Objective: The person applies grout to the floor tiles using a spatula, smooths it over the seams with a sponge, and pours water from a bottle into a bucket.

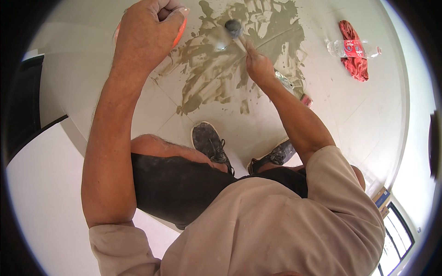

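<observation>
Mallet point(235, 32) (dark-headed) in right hand point(259, 68)

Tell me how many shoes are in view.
2: the left shoe, below the grey smear in the picture, and the right shoe, partly hidden, beside the right forearm. No others show.

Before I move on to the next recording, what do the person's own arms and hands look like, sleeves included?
The left hand and right hand are bare; I can make out no glove or watch. Pale, powdery residue shows on the left hand's fingers. Both forearms are uncovered. The left sleeve and right sleeve are short, loose and plain beige.
</observation>
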Demonstrator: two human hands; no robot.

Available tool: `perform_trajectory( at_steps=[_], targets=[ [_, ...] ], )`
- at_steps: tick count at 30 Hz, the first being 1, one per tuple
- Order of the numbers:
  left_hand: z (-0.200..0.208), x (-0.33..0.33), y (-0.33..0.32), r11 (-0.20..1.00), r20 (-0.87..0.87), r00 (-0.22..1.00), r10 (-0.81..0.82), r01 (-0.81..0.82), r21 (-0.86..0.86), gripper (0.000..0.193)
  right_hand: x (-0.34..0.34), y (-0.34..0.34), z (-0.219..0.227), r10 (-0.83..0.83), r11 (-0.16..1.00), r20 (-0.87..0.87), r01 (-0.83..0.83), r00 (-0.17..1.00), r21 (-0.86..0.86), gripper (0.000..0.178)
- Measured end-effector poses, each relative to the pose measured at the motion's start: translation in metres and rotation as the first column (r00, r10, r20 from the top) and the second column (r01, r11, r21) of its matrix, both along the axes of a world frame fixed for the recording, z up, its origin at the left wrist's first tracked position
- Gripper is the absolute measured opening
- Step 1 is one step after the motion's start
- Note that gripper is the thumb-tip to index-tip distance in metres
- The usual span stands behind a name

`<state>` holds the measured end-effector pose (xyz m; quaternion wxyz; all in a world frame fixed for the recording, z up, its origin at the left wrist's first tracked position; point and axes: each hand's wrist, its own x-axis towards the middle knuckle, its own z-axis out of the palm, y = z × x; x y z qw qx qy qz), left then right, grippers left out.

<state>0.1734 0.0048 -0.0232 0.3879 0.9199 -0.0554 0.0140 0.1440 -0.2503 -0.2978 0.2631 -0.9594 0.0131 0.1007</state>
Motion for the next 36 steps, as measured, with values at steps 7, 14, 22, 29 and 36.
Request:
perform_trajectory(
  at_steps=[7,14,22,29,36],
  targets=[
    [-0.015,0.012,0.014,0.994,0.131,0.990,0.048,-0.034,-0.109,0.008,0.004,-0.004,-0.005,-0.040,0.999,-0.033,0.039,0.999,-0.017,0.050],
    [-0.026,0.021,0.042,0.961,-0.045,0.962,0.271,-0.272,-0.037,0.029,0.005,-0.005,-0.009,-0.001,1.000,0.023,0.002,1.000,-0.021,0.052],
    [-0.043,0.023,0.060,0.867,-0.263,0.858,0.440,-0.483,-0.124,0.025,0.005,-0.004,0.007,-0.021,1.000,0.002,0.021,1.000,-0.016,0.053],
    [-0.054,0.026,0.068,0.859,-0.286,0.855,0.432,-0.487,-0.157,0.023,0.002,-0.010,-0.001,-0.034,0.999,0.084,0.034,0.996,0.002,0.055],
    [-0.048,0.025,0.057,0.867,-0.296,0.857,0.421,-0.476,-0.146,0.021,-0.004,-0.010,-0.007,-0.016,1.000,0.076,0.016,0.997,-0.007,0.055]
  ],
)
